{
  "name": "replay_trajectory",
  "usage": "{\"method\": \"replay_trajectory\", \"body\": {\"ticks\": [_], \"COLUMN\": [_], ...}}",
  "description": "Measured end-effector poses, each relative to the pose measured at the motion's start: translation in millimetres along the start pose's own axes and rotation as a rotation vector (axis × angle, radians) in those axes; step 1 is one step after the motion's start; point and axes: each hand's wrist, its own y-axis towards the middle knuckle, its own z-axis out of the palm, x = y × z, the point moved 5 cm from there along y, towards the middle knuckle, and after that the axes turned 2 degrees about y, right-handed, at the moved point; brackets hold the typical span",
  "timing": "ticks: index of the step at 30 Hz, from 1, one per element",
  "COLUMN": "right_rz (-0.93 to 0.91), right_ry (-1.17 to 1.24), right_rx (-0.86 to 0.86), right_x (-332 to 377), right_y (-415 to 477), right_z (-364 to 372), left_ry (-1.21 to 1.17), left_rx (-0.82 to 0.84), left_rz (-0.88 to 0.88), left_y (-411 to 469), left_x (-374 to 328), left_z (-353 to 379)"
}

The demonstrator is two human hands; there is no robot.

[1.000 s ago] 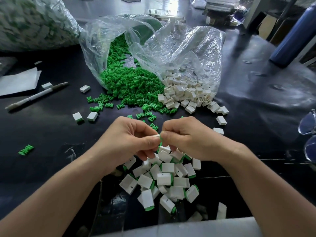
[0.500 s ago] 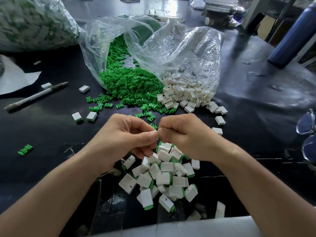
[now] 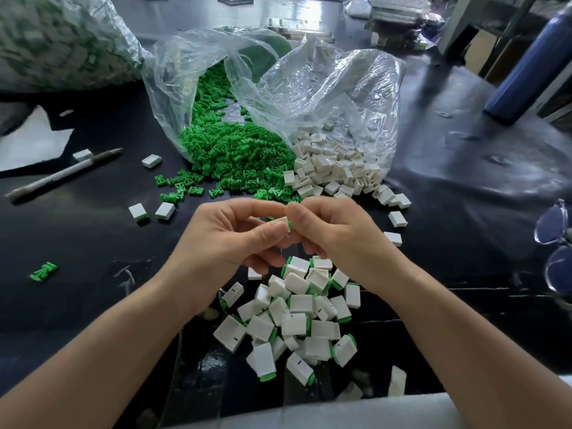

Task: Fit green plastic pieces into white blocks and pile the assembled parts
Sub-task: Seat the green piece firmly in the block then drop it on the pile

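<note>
**Q:** What are the hands holding?

**A:** A small white block (image 3: 282, 222) with a green piece (image 3: 290, 225) showing at its right end. Both hands pinch it. The left hand (image 3: 229, 239) grips it with curled thumb and forefinger. The right hand (image 3: 334, 233) curls its fingers round the end where the green shows. The fingertips of both hands meet at the block, above the table.

**Q:** What lies under the fingers?

**A:** Just below them, nearer the viewer, is a loose pile of assembled parts (image 3: 297, 317). These are white blocks with green edges, heaped on the black table (image 3: 464, 187).

**Q:** And beyond the fingers?

**A:** Just past the knuckles, a heap of green pieces (image 3: 235, 153) spills from a clear plastic bag (image 3: 173, 75). To its right, touching it, a heap of empty white blocks (image 3: 334, 168) spills from a second clear bag (image 3: 334, 88). A few loose white blocks (image 3: 396, 218) lie right of the right hand. Left of the left hand sit two assembled parts (image 3: 165, 210). Further left are a pen (image 3: 62, 174) and a lone green piece (image 3: 44, 271). At the far left rear is a large filled bag (image 3: 62, 41). At the far right are a blue bottle (image 3: 526, 57) and a pair of glasses (image 3: 554, 224).
</note>
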Motion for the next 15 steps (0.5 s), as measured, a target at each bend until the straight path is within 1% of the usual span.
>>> {"method": "replay_trajectory", "body": {"ticks": [2, 4, 8, 11, 15], "right_rz": [0.075, 0.124, 0.157, 0.208, 0.271], "right_ry": [0.149, 0.245, 0.249, 0.336, 0.591], "right_rx": [0.002, -0.001, 0.015, 0.127, 0.296], "right_x": [-1.9, -2.4, -4.6, -5.8, -5.5], "right_y": [-0.1, -0.3, -0.4, -0.7, -2.2], "right_z": [1.1, 1.3, 3.7, 14.0, 24.5], "left_ry": [0.004, 0.002, -0.026, -0.051, -0.070], "left_rx": [-0.036, -0.074, -0.098, -0.057, 0.008], "left_rz": [0.032, 0.055, 0.094, 0.129, 0.145], "left_y": [0.3, 1.8, 4.5, 2.9, 1.0], "left_x": [-0.9, -0.1, 2.2, 1.2, -0.8], "left_z": [-1.8, -4.4, -4.7, -2.3, 2.1]}}
